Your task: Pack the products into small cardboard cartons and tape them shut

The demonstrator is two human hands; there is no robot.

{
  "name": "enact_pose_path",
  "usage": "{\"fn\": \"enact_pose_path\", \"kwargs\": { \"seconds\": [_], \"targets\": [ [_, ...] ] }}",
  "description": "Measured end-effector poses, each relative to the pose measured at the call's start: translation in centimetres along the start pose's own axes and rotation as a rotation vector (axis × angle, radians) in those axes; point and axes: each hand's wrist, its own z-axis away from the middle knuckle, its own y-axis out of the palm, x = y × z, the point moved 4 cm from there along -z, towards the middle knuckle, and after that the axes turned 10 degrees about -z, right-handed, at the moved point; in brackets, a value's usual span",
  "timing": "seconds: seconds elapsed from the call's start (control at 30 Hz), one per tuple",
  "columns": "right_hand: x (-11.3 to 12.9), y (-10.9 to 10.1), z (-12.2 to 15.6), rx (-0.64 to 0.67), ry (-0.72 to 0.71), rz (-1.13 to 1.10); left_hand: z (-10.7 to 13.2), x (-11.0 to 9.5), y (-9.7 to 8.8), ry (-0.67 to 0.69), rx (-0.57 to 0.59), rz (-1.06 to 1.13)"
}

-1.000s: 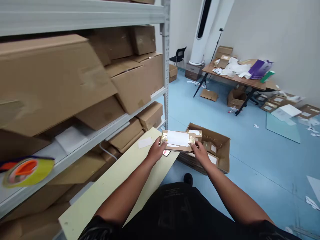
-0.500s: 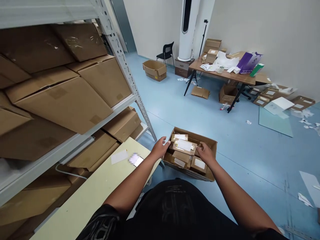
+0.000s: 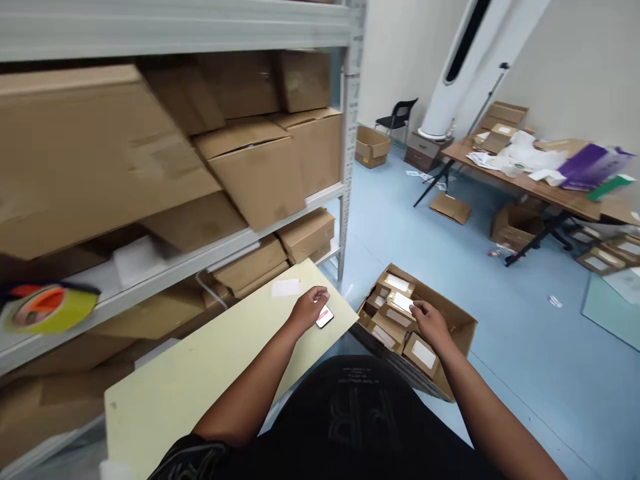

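My left hand (image 3: 309,308) hovers over the far end of the pale yellow table (image 3: 210,373), fingers curled loosely above a small phone (image 3: 325,317) lying there; I cannot tell whether it touches the phone. My right hand (image 3: 430,321) reaches into the open cardboard box (image 3: 457,333) on the floor, fingers bent over the small labelled parcels (image 3: 400,303) packed inside. A white paper slip (image 3: 285,288) lies on the table just beyond my left hand.
A metal shelf rack (image 3: 345,167) full of large cardboard boxes stands at my left, with a yellow tape roll (image 3: 47,308) on its ledge. Across the blue floor is a cluttered wooden desk (image 3: 530,180), a black chair (image 3: 397,117) and scattered boxes and papers.
Both hands lowered a taped parcel into the floor box and let go. My left hand has moved back over the table near the phone; my right hand stays in the box.
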Motion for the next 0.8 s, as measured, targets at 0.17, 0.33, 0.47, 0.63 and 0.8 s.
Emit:
{"fn": "enact_pose_path", "kwargs": {
  "seconds": [0.17,0.33,0.47,0.63,0.8],
  "targets": [
    [4.6,8.4,0.3,0.160,-0.069,-0.006,4.8,6.8,-6.6,-0.166,-0.152,0.065],
    [9.6,15.4,-0.2,0.370,-0.184,0.016,10.1,11.3,-9.6,-0.308,-0.330,0.160],
    [11.8,20.0,-2.3,0.556,-0.247,0.009,13.8,12.7,-9.8,-0.394,-0.504,0.223],
    [13.4,25.4,-3.9,0.817,-0.327,0.026,18.5,12.7,-7.9,-0.545,-0.726,0.293],
    [15.5,29.4,-1.9,1.026,-0.410,0.098,23.8,11.1,-4.8,-0.679,-0.924,0.331]
  ]
}}
